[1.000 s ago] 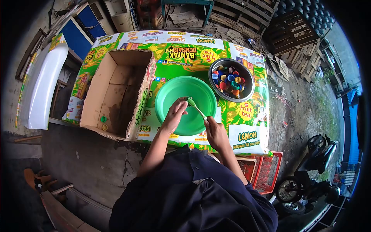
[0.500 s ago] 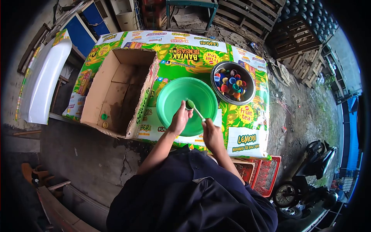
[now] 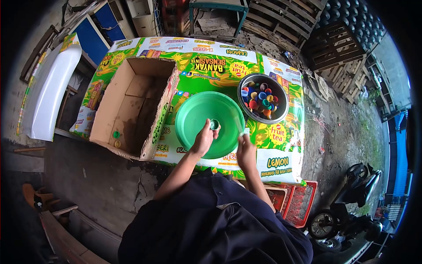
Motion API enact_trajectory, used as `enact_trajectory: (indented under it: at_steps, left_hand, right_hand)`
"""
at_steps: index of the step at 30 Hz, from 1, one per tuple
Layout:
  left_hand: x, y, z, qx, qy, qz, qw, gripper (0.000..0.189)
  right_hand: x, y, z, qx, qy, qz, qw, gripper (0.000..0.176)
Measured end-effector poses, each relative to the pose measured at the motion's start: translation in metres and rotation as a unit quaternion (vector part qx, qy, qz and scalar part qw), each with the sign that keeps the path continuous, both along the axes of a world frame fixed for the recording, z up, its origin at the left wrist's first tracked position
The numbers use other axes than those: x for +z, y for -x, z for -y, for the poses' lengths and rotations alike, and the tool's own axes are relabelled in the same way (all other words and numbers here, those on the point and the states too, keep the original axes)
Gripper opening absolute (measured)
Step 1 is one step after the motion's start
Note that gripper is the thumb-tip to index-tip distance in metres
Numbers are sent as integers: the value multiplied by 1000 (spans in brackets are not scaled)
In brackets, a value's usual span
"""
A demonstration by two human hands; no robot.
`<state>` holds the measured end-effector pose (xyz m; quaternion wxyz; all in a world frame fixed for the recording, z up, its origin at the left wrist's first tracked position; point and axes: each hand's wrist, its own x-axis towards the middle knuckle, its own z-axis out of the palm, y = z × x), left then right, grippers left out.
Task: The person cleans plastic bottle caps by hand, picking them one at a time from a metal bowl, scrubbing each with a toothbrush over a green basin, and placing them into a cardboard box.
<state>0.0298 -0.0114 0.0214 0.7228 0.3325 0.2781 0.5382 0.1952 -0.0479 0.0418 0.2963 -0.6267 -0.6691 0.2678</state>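
Observation:
My left hand (image 3: 204,137) is closed, pinching a green bottle cap (image 3: 214,125) between thumb and fingers, its hollow side facing up. The cap is above the green basin (image 3: 187,115). My right hand (image 3: 246,152), near the basin's right rim, is closed on a thin pale brush (image 3: 241,126), smeared by motion and pointing up and away from the cap. Just beyond that hand, a dark round bowl (image 3: 242,103) holds several colourful bottle caps (image 3: 266,104).
To the left stands an open cardboard box (image 3: 105,103), with a green cap (image 3: 116,134) and a yellowish ring-like cap (image 3: 117,144) inside. A printed green sheet (image 3: 277,152) covers the table. Red crates (image 3: 303,202) are below its front right edge; a motorcycle (image 3: 343,211) stands farther right.
The brush has come off the cap and swung up to the right with my right hand. My left hand still holds the cap, whose hollow side now shows.

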Motion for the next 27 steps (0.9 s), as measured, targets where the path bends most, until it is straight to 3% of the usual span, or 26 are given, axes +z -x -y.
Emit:
enact_trajectory:
  at_steps: [1, 3, 5, 6, 7, 9, 10, 13, 17, 19, 21, 23, 24, 25, 26, 27]
  left_hand:
    - [-6, -1, 1, 0, 16, 19, 1000, 39]
    - [-13, -3, -2, -1, 41, 55, 998, 39]
    - [-20, 1, -4, 0, 19, -56, 998, 37]
    - [-15, 0, -4, 1, 9, -109, 994, 37]
    - [-11, -5, 1, 10, 13, -148, 989, 38]
    - [3, -11, 6, 26, 17, -230, 973, 40]
    - [-2, -7, 4, -1, -55, -281, 958, 37]
    - [3, -12, 4, 19, -86, -256, 963, 34]
    - [8, 6, 4, -81, 117, 1, 990, 31]
    - [17, 12, 7, -90, 102, -87, 987, 40]
    - [8, 20, 6, -114, 79, -165, 976, 48]
    - [43, 40, 13, -112, 18, -226, 968, 40]
    - [61, 57, 15, -125, -23, -223, 967, 38]
    - [77, 79, 16, -139, -66, -220, 963, 36]
    - [91, 105, 18, -132, -68, -249, 957, 33]
    - [99, 134, 19, -128, -70, -278, 949, 30]
  right_hand:
    - [4, -1, -5, -53, 19, -24, 998, 15]
    - [1, 3, 8, 51, -49, 15, 997, 15]
    - [-13, 2, 9, 70, -34, 43, 996, 14]
    - [-5, -2, 1, 56, -58, 18, 997, 15]
    - [-9, -4, -10, -15, 5, -44, 999, 16]
    - [-2, -2, -20, -26, -41, -98, 994, 21]
    - [14, 4, -19, 9, -7, -106, 994, 25]
    - [26, 15, -25, 68, 88, -167, 980, 41]
    - [33, 15, -33, 161, 21, -167, 973, 42]
    - [35, 17, -39, 160, 63, -141, 975, 38]
    - [23, 15, -50, 177, -26, -91, 980, 35]
    - [18, 4, -78, 150, -163, -94, 971, 30]
    - [7, -13, -102, 125, -240, -26, 962, 24]
    - [4, -28, -122, 57, -261, 42, 963, 17]
    - [17, -36, -132, -18, -185, 107, 977, 15]
    - [12, -50, -150, 10, -251, 39, 967, 20]
